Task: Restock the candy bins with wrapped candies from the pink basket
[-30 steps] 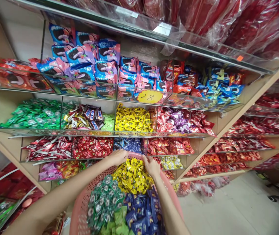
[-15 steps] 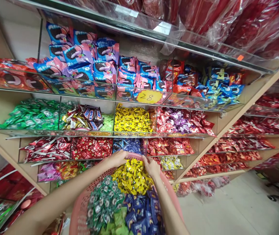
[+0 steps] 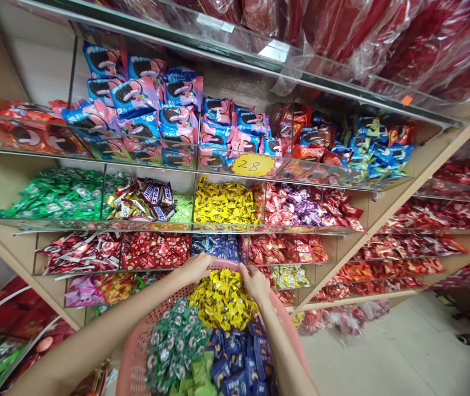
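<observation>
A pink plastic basket (image 3: 133,352) with a perforated wall is held close in front of me. My left hand (image 3: 197,268) is closed over its far rim, and a little to the right my right hand (image 3: 256,283) grips the same rim; the fingertips of both are partly hidden. Inside lie yellow wrapped candies (image 3: 222,300) at the far end, dark green wrapped candies (image 3: 172,341) on the left, dark blue packets (image 3: 238,357) on the right and light green packets (image 3: 197,377) nearest me.
Ahead stand glass-fronted shelves (image 3: 169,224) of sorted sweets. Blue and pink cookie packs (image 3: 136,96) fill the upper shelf beside a yellow price tag (image 3: 253,164) reading 28. Red plastic-wrapped bags (image 3: 342,33) sit on top. Tiled floor (image 3: 366,357) shows at the lower right.
The shelves appear shifted slightly right and down in view. Both hands keep the same hold on the basket, and its contents look unchanged.
</observation>
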{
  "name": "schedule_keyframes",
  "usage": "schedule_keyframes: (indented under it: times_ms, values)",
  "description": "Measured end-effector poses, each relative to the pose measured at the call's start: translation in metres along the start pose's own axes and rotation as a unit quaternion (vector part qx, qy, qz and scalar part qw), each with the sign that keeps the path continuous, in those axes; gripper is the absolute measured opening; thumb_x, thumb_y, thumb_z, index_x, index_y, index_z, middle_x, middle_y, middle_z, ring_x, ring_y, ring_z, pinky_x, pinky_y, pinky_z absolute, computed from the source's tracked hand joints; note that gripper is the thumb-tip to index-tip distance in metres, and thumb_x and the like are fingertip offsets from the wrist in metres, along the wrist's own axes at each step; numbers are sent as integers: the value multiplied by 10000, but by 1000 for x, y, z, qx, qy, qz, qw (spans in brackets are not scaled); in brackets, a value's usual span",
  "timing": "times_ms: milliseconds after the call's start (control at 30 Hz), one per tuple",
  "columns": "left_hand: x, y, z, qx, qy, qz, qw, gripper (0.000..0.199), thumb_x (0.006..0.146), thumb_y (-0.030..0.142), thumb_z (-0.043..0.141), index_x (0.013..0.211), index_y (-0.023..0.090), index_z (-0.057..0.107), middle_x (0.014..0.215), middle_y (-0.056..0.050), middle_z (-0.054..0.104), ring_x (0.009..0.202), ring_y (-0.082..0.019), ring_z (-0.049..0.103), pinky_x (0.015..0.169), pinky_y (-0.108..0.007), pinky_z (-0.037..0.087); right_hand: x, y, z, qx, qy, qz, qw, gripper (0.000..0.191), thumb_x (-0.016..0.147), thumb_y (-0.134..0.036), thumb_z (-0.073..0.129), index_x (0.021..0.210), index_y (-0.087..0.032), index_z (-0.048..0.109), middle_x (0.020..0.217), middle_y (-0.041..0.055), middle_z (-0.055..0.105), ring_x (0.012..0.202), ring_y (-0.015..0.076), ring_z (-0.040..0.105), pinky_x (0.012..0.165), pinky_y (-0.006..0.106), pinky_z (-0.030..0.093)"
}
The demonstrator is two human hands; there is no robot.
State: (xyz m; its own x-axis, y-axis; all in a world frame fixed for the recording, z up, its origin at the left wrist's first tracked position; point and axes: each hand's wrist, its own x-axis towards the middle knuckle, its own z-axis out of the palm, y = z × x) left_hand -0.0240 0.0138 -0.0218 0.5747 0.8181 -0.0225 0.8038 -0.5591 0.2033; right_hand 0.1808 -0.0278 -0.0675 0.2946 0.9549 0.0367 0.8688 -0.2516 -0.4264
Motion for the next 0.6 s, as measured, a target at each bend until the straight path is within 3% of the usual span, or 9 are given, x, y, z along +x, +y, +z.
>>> schedule_keyframes:
  times_ms: [333, 467, 600]
  values:
    - [-6, 14, -9, 37, 9, -8, 999, 117, 754, 187, 487, 860, 190, 537, 847, -60, 556, 815, -197, 547, 647, -240, 381, -2, 1, -3, -1, -1, 5, 1000, 583, 786, -626, 175, 968, -267, 597, 916, 62, 644, 901, 226, 560, 731, 310, 360]
    - [-8, 18, -24, 35, 20, -8, 999, 101, 762, 245, 496, 843, 198, 532, 837, -50, 557, 807, -182, 547, 625, -224, 370, -2, 2, -3, 5, -2, 10, 1000, 588, 783, -631, 173, 973, -267, 595, 928, 62, 642, 906, 220, 557, 734, 306, 358]
    - [-12, 26, -47, 15, 67, 34, 997, 113, 762, 294, 504, 800, 192, 535, 769, -37, 564, 731, -171, 544, 588, -222, 351, -2, 3, -4, 4, -3, 12, 1000, 584, 784, -630, 171, 963, -272, 596, 925, 60, 642, 903, 222, 558, 734, 311, 360]
